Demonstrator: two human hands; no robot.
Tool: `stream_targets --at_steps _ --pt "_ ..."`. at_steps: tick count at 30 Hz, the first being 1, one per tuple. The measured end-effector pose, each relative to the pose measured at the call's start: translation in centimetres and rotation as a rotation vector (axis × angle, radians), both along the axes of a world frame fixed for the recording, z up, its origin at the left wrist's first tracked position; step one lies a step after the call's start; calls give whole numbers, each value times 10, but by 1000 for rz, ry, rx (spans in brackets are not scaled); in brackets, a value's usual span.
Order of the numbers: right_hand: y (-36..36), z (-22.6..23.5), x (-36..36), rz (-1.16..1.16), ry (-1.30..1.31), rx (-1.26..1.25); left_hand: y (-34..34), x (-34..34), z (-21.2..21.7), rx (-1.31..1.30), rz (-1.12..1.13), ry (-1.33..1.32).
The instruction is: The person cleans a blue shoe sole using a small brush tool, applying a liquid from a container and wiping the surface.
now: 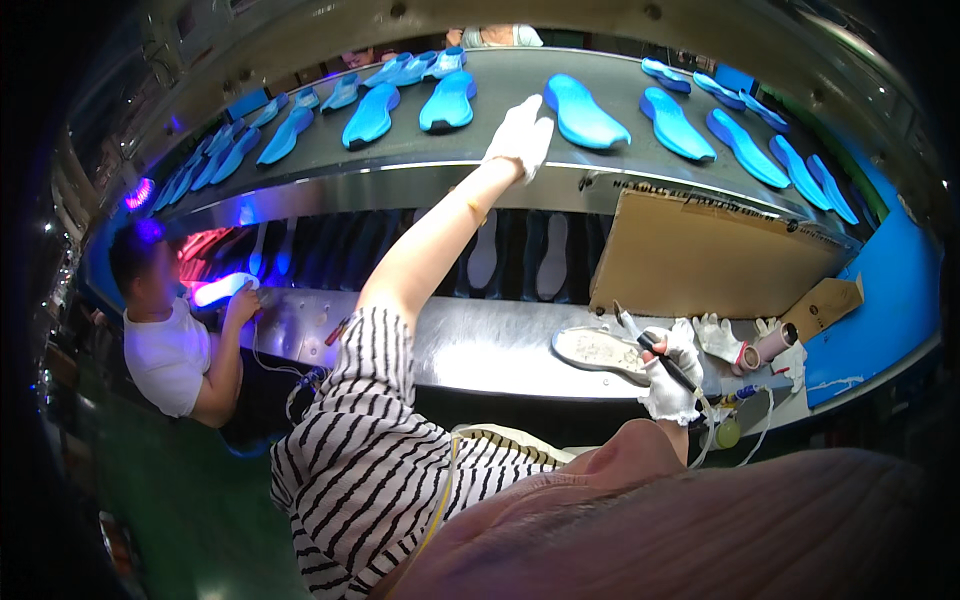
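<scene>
Outsole (585, 346) on the bench (470, 340), seemingly part-done (finished share impossible to tell), pen tool (682, 376) clasped in right hand (668, 390), left hand (520, 137), fingers straight and unclosed, beside a blue sole (585, 115) on the belt (510, 75).

The soles (585, 113) are blue, the sleeve (376, 360) black-and-white striped.
</scene>
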State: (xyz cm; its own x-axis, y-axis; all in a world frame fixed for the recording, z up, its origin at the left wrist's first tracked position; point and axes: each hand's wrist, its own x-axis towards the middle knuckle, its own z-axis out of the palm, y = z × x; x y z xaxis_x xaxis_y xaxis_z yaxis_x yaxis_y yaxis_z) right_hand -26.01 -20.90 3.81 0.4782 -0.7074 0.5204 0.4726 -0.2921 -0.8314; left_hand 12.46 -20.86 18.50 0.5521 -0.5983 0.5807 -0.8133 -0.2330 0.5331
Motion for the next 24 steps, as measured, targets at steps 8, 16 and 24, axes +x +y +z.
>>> stream_targets --at_steps 8,16,24 --pt "-12 48 -12 153 -5 84 102 54 37 144 150 -790" --pt "8 66 -7 127 117 73 123 76 18 331 289 -476" --pt "4 72 2 84 220 5 189 -6 62 -643 -408 130"
